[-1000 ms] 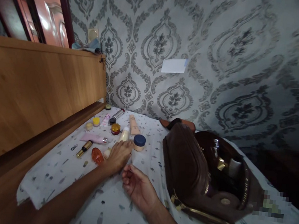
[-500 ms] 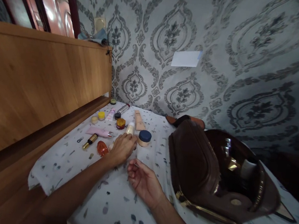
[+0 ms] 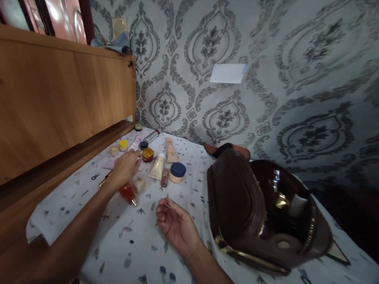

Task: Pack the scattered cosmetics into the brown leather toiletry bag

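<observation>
- Since the earlier frame the left hand [image 3: 126,168] has moved left, off the cream-coloured squeeze tube with a white cap [image 3: 157,168], which now shows whole
- A small brownish-pink bottle [image 3: 164,179] has come into view just right of that tube, beside the round peach jar with a dark blue lid [image 3: 178,173]
- This suggests attention has passed to the left-hand group of cosmetics
- The left hand now covers most of the pale pink plastic tube [image 3: 108,164] and the slim gold-and-black stick [image 3: 103,182]; its fingers bend downward near the round amber jar [image 3: 147,155], and whether they grip anything I cannot say
- The translucent orange-red bottle [image 3: 128,193] lies beside the left wrist, tip toward the wearer
- The right hand [image 3: 177,230] rests palm-up, fingers loosely curled; a thin glint shows at its fingertips, too small to identify, so a grasp is uncertain
- No brand or label is legible; the white rectangular card on the wall [image 3: 228,73] shows no readable writing
</observation>
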The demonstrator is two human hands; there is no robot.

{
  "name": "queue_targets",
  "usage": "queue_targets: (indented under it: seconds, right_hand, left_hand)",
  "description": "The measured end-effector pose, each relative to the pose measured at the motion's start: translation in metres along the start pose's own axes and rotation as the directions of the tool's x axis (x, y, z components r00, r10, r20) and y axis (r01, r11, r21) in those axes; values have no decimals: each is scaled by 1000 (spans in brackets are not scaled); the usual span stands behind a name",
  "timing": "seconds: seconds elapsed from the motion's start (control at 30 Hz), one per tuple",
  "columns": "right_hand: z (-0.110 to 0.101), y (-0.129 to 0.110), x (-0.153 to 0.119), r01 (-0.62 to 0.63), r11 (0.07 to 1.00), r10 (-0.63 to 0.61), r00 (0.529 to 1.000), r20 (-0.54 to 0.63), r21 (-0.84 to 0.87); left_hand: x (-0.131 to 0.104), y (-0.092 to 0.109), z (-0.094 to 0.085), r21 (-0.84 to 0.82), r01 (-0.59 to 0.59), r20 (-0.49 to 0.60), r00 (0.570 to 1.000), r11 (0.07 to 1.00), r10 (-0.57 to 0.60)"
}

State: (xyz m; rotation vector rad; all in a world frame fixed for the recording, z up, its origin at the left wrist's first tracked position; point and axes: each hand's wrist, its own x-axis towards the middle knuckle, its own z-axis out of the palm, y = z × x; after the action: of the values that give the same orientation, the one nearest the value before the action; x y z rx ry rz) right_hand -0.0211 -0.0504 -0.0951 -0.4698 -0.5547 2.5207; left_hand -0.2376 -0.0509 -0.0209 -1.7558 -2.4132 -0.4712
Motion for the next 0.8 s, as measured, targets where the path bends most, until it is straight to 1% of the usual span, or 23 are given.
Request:
queue_targets:
  seconds: [0.07,0.13,0.2,0.3,0.37,0.5,0.6,0.7,0.8]
  right_hand:
    - [0,0,0,5,1000,-5,1000,3,5]
    - [-1,0,0,10,1000,-10,1000,8,8]
    - [-2,1,1,13,1000,-13,1000,14,6]
    - [-2,1,1,11,1000,-12,1000,16,6]
    - [-3,2,1,6,1000,-6,1000,19,7]
    - [-3,2,0,9,1000,-9,1000,29,-1]
    - [-2,2,-1,10,1000,-10,1000,17,-3]
    - [-1,2,-1,18,1000,-18,1000,9,-5]
    - [-1,2,-1,25,1000,-25,1000,15,-7]
  left_hand:
    - [-4,-18,-8,19,45,24,999,999,-46]
    - [-14,-34,-13,90,98,86,991,991,-106]
    - [-28,-48,-16,152,102,129,984,983,-122]
    - [-50,-63,-17,173,135,208,963,976,-170]
    - [-63,-70,-16,135,164,232,954,977,-192]
    - [-75,-76,-10,28,197,183,963,980,-199]
    - [-76,-75,-4,-79,197,102,977,977,-189]
    - [-79,-70,3,-255,160,13,987,953,-163]
    - [-84,-65,13,-447,140,-2,988,883,-157]
